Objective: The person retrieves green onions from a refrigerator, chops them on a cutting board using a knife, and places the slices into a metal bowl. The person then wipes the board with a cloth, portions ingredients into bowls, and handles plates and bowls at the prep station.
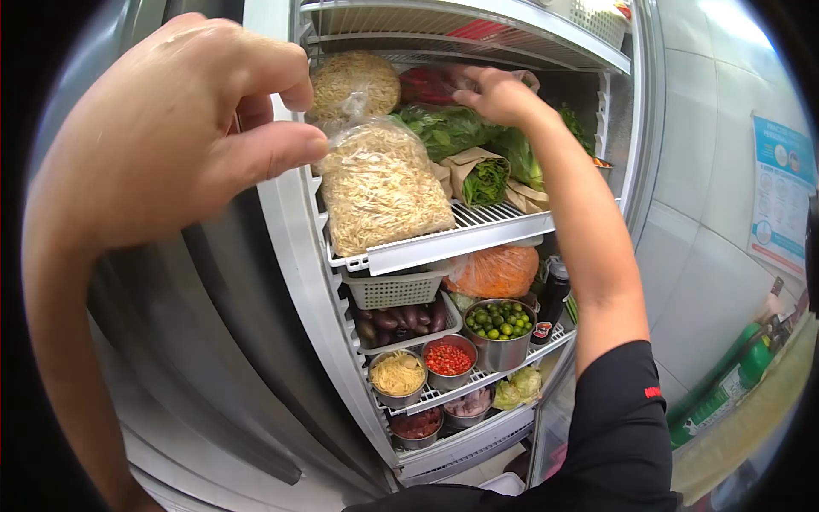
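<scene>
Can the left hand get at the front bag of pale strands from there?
Probably yes: the left hand looks empty, and the front bag sits at the front of its shelf with nothing visible blocking the way.

Low in the fridge, you have green limes (499, 320) in a metal pot (505, 354), next to a dark bottle (554, 294). To the left of the limes are little red bits (448, 359), and then yellow strips (397, 374). Purple eggplants (401, 320) lie under a pale basket (395, 293). A clear bag of orange shreds (493, 272) sits behind the limes. On your right, a blue and white poster (781, 183) is on the tiled wall (725, 145), above a green container (729, 388).
</scene>
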Tool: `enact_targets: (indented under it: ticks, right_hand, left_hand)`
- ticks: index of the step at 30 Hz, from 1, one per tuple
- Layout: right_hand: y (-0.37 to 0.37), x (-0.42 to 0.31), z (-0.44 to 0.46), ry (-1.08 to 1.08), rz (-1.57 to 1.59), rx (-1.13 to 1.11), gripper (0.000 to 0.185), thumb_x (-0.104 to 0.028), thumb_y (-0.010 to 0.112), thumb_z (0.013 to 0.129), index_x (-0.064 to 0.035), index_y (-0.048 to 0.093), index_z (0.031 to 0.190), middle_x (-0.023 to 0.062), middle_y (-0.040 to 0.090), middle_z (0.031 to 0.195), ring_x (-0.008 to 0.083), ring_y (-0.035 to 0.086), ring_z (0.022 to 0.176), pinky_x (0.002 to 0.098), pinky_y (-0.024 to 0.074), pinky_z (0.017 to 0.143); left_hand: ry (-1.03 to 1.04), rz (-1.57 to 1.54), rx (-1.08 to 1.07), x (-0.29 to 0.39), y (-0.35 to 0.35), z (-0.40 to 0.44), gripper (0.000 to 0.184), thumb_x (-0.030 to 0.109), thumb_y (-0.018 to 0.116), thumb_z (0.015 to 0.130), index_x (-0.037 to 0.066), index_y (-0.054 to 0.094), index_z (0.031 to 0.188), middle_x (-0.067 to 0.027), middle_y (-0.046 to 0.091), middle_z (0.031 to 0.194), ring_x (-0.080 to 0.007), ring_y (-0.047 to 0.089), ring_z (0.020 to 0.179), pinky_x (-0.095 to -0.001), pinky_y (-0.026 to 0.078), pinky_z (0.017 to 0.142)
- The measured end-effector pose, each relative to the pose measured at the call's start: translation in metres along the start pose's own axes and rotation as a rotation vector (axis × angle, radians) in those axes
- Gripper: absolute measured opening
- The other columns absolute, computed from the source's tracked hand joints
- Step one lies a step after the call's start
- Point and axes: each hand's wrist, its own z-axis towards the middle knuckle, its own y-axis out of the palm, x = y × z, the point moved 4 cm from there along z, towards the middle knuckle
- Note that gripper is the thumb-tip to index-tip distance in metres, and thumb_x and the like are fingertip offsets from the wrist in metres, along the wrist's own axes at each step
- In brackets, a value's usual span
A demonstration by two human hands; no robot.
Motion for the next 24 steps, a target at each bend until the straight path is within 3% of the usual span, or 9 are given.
enact_targets:
  ticks: [4, 5, 8, 10, 11, 12, 13, 20, 24]
  right_hand:
    - [-0.031, 0.036, -0.042, -0.002, 0.31, 0.051, 0.028, -0.017, 0.068, 0.093, 0.0011, 0.062, 0.113, 0.01, 0.069, 0.095, 0.0162, 0.067, 0.085, 0.031, 0.0547, 0.078]
    - [-0.034, 0.04, -0.054, 0.056, 0.353, 0.03, 0.023, -0.014, 0.068, 0.092, 0.0005, 0.06, 0.108, 0.0086, 0.068, 0.092, 0.015, 0.066, 0.082, 0.0301, 0.0542, 0.075]
    - [-0.027, 0.065, -0.077, 0.126, 0.499, -0.01, 0.014, -0.006, 0.067, 0.091, -0.0037, 0.053, 0.09, 0.0035, 0.062, 0.08, 0.0117, 0.064, 0.072, 0.0273, 0.0519, 0.065]
    - [-0.016, 0.064, -0.092, 0.138, 0.475, -0.084, 0.011, -0.007, 0.067, 0.092, -0.0017, 0.057, 0.094, 0.0042, 0.065, 0.079, 0.0125, 0.065, 0.073, 0.0283, 0.0526, 0.065]
    - [-0.009, 0.066, -0.099, 0.158, 0.489, -0.118, 0.011, -0.007, 0.067, 0.091, -0.001, 0.059, 0.095, 0.0047, 0.066, 0.079, 0.0128, 0.065, 0.073, 0.0288, 0.0528, 0.065]
    - [-0.001, 0.065, -0.104, 0.139, 0.502, -0.176, 0.011, -0.007, 0.067, 0.091, 0.0, 0.063, 0.098, 0.0056, 0.068, 0.081, 0.0131, 0.066, 0.074, 0.0299, 0.0534, 0.065]
    - [0.006, 0.068, -0.111, 0.17, 0.467, -0.224, 0.01, -0.007, 0.068, 0.09, 0.0005, 0.065, 0.096, 0.0058, 0.068, 0.08, 0.0124, 0.066, 0.074, 0.0303, 0.0536, 0.065]
    - [0.017, 0.07, -0.129, 0.238, 0.011, -0.251, 0.051, -0.034, 0.086, 0.068, 0.0011, 0.071, 0.102, 0.0176, 0.073, 0.092, 0.0314, 0.07, 0.091, 0.0377, 0.0549, 0.083]
    - [0.024, 0.078, -0.121, 0.224, -0.119, -0.361, 0.045, -0.028, 0.083, 0.071, 0.0004, 0.073, 0.105, 0.018, 0.074, 0.096, 0.0305, 0.071, 0.092, 0.0367, 0.0548, 0.085]
  left_hand:
    - [-0.136, 0.427, -0.087, 0.006, -0.004, 0.044, 0.024, 0.021, 0.074, 0.087, 0.003, 0.073, 0.104, -0.0148, 0.074, 0.089, -0.0242, 0.071, 0.083, -0.036, 0.057, 0.076]
    - [-0.163, 0.47, 0.15, 0.006, -0.006, 0.061, 0.025, 0.024, 0.072, 0.089, 0.005, 0.073, 0.105, -0.0138, 0.074, 0.094, -0.0248, 0.071, 0.084, -0.0363, 0.057, 0.077]
    - [-0.026, 0.446, -0.082, 0.057, -0.018, 0.102, 0.033, 0.029, 0.063, 0.093, 0.004, 0.071, 0.113, -0.0171, 0.073, 0.105, -0.0305, 0.069, 0.098, -0.041, 0.054, 0.087]
    - [0.019, 0.34, -0.121, 0.074, 0.009, 0.133, 0.036, 0.028, 0.068, 0.09, 0.008, 0.07, 0.12, -0.0159, 0.071, 0.116, -0.0327, 0.067, 0.11, -0.0421, 0.051, 0.095]
    - [0.156, 0.285, -0.054, 0.082, 0.036, 0.147, 0.026, 0.025, 0.071, 0.089, 0.007, 0.073, 0.108, -0.0113, 0.074, 0.098, -0.0258, 0.071, 0.084, -0.037, 0.057, 0.077]
    - [0.2, 0.2, -0.167, 0.078, 0.066, 0.166, 0.027, 0.022, 0.069, 0.089, 0.008, 0.072, 0.112, -0.0107, 0.074, 0.102, -0.0262, 0.071, 0.086, -0.0381, 0.057, 0.079]
    - [-0.044, 0.079, -0.275, 0.07, 0.103, 0.182, 0.027, 0.023, 0.069, 0.089, 0.009, 0.072, 0.112, -0.0128, 0.074, 0.103, -0.027, 0.071, 0.089, -0.0397, 0.057, 0.083]
    - [0.009, -0.051, -0.332, 0.081, 0.221, 0.184, 0.033, 0.033, 0.069, 0.089, 0.012, 0.071, 0.114, -0.0146, 0.072, 0.111, -0.0334, 0.067, 0.108, -0.0433, 0.052, 0.094]
    - [-0.036, -0.128, -0.219, 0.083, 0.23, 0.183, 0.03, 0.033, 0.068, 0.09, 0.012, 0.072, 0.111, -0.0139, 0.072, 0.11, -0.0332, 0.067, 0.108, -0.0436, 0.053, 0.093]
